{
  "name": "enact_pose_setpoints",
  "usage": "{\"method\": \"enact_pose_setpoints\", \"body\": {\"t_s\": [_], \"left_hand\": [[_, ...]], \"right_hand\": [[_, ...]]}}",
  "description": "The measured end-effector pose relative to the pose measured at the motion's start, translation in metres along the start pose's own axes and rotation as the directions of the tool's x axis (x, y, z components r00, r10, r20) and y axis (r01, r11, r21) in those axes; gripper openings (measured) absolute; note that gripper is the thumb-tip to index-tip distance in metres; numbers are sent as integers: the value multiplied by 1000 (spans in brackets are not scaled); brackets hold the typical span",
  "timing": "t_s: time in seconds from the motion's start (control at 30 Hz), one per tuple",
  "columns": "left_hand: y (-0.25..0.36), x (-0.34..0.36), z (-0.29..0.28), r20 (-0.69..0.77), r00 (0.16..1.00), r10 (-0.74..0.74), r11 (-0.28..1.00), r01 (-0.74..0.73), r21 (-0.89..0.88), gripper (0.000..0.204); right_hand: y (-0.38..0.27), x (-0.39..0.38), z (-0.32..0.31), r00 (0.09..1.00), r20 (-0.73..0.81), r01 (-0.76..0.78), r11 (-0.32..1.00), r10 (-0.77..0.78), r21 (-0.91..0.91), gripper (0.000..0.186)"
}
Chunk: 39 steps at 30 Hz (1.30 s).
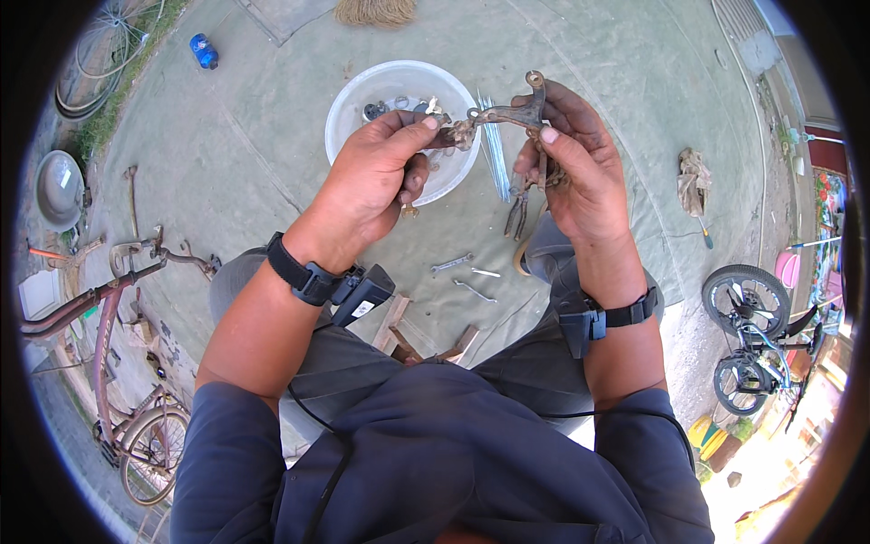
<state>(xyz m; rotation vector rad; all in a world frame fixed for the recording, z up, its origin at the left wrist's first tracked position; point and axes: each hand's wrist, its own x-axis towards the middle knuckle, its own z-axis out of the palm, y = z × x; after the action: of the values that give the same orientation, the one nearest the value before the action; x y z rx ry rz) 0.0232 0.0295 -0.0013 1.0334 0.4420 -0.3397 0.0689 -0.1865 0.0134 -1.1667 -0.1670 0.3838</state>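
Note:
Above a white plastic basin (342,102) I hold up a dirty, curved metal bracket (512,114) with a holed end, possibly a bicycle brake arm. My right hand (584,177) is closed round its wider end, thumb in front. My left hand (367,172) pinches a crumpled, grimy rag (464,135) against the narrow end. More metal hangs below my right fingers, partly hidden by them. Small metal parts (399,102) lie in the basin. Beside it are a bundle of thin metal rods (495,150) and pliers (517,214).
Two wrenches (451,263) (475,290) lie on the green ground sheet (634,82) between my knees, near a wooden stool or frame (391,325). An old bicycle (107,354) is at left, a small black-wheeled bike (748,317) at right. A broom head (374,11) is at the far edge.

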Motion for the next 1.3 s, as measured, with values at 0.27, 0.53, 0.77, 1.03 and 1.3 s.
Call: {"method": "enact_pose_setpoints", "body": {"t_s": [0.27, 0.53, 0.77, 1.03, 1.3], "left_hand": [[3, 1, -3, -25, 1000, -3, 1000, 3, -23, 24], [3, 2, -1, -48, 998, 48, 999, -48, 7, 26], [5, 2, -3, -19, 998, 57, 997, -58, -47, 25], [5, 2, -2, -20, 996, 86, 995, -87, -44, 24], [5, 1, -3, 16, 998, 62, 998, -62, 14, 24]], "right_hand": [[1, 0, -6, 987, 2, -161, 986, 161, 52, 41], [-1, -4, -5, 975, 45, -218, 976, 216, 26, 34], [-5, -5, -4, 964, 214, -135, 983, 160, -127, 32], [-4, -8, -1, 909, 356, -181, 975, 215, -127, 39], [7, -9, 5, 881, 400, -274, 962, 253, -5, 48]]}}
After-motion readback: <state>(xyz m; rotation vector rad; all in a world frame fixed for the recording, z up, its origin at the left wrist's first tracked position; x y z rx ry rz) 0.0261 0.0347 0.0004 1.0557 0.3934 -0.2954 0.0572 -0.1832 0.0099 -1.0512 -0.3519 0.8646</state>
